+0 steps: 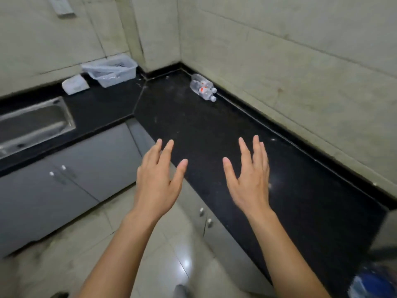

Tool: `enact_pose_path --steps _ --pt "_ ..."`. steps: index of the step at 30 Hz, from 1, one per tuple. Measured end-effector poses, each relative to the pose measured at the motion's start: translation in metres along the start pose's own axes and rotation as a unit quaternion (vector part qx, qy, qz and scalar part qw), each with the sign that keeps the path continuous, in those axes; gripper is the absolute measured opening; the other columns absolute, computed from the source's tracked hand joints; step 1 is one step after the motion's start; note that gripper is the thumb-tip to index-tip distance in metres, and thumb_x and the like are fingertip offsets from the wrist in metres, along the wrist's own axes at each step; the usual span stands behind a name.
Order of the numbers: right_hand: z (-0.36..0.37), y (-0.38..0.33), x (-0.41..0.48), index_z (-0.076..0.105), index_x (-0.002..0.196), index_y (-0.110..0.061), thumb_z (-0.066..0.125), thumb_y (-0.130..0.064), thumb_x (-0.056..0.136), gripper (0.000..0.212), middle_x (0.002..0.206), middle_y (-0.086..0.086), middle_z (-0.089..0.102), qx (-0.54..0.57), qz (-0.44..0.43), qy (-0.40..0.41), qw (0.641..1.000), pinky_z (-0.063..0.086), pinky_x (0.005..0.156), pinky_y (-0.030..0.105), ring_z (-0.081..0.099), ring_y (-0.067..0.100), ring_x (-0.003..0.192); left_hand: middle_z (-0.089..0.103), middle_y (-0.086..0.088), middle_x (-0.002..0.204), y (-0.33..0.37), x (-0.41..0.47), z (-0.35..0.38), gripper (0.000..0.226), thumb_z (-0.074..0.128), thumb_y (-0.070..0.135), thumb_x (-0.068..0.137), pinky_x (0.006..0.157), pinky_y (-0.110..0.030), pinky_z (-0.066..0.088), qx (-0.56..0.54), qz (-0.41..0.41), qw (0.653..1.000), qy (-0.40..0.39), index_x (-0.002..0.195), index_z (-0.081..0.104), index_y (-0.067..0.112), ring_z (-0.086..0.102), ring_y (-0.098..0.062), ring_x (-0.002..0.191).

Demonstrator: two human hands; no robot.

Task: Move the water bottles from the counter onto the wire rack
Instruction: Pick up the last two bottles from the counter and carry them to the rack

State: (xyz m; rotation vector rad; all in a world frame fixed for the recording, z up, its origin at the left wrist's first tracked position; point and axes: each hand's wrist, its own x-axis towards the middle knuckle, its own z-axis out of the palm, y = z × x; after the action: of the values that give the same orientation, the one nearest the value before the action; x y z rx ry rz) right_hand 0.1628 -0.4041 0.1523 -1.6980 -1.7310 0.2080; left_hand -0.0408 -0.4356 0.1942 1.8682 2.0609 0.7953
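Note:
Two clear plastic water bottles (pixel 203 88) with red-marked labels lie on their sides, close together, on the black counter (pixel 214 134) near the far corner by the right wall. My left hand (pixel 158 179) hovers over the counter's front edge, fingers spread, holding nothing. My right hand (pixel 250 177) is above the counter, also spread and empty. Both hands are well short of the bottles. No wire rack is in view.
A white plastic basket (pixel 111 72) and a white packet (pixel 75 84) sit on the counter's left arm by the back wall. A steel sink (pixel 32 123) is at far left. Grey cabinet doors (pixel 64 186) run below. A blurred blue object (pixel 373 282) is at the bottom right.

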Motion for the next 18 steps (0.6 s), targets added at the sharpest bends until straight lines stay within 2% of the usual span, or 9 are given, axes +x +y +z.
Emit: enact_pose_path --steps 4,9,15,18 --pt "0.049 -0.046 0.027 0.035 0.156 -0.022 0.053 -0.045 0.1 0.063 0.169 0.011 0.015 0.022 -0.028 -0.009 0.999 0.014 0.123 0.043 0.01 0.027 0.156 0.022 0.0 0.166 -0.049 0.038 -0.027 0.065 0.042 0.054 0.099 0.118 -0.042 0.024 -0.01 -0.03 0.999 -0.009 0.157 0.027 0.028 0.018 -0.018 0.152" --pt "0.1 -0.054 0.064 0.034 0.156 -0.024 0.054 -0.044 0.101 0.062 0.169 0.009 0.012 0.01 -0.015 -0.039 0.999 0.015 0.124 0.045 0.006 0.025 0.157 0.021 -0.004 0.166 -0.088 0.105 -0.026 0.066 0.041 0.052 0.1 0.12 -0.044 0.023 0.007 -0.023 1.0 -0.019 0.158 0.024 0.025 0.018 -0.022 0.152" --pt "0.167 -0.052 0.145 0.034 0.156 -0.025 0.054 -0.042 0.101 0.061 0.17 0.006 0.011 0.014 0.032 -0.018 0.999 0.012 0.124 0.043 0.004 0.023 0.157 0.022 -0.006 0.166 -0.123 0.221 0.0 0.067 0.043 0.053 0.099 0.119 -0.046 0.026 0.027 0.057 0.997 -0.04 0.157 0.028 0.023 0.022 -0.025 0.151" --pt "0.215 -0.05 0.197 0.038 0.154 -0.022 0.056 -0.04 0.1 0.059 0.169 0.008 0.016 0.023 0.058 0.002 0.998 0.017 0.124 0.045 0.009 0.025 0.157 0.025 -0.009 0.164 -0.136 0.295 0.015 0.067 0.045 0.052 0.098 0.118 -0.048 0.028 0.046 0.092 0.994 -0.046 0.156 0.032 0.021 0.025 -0.028 0.15"
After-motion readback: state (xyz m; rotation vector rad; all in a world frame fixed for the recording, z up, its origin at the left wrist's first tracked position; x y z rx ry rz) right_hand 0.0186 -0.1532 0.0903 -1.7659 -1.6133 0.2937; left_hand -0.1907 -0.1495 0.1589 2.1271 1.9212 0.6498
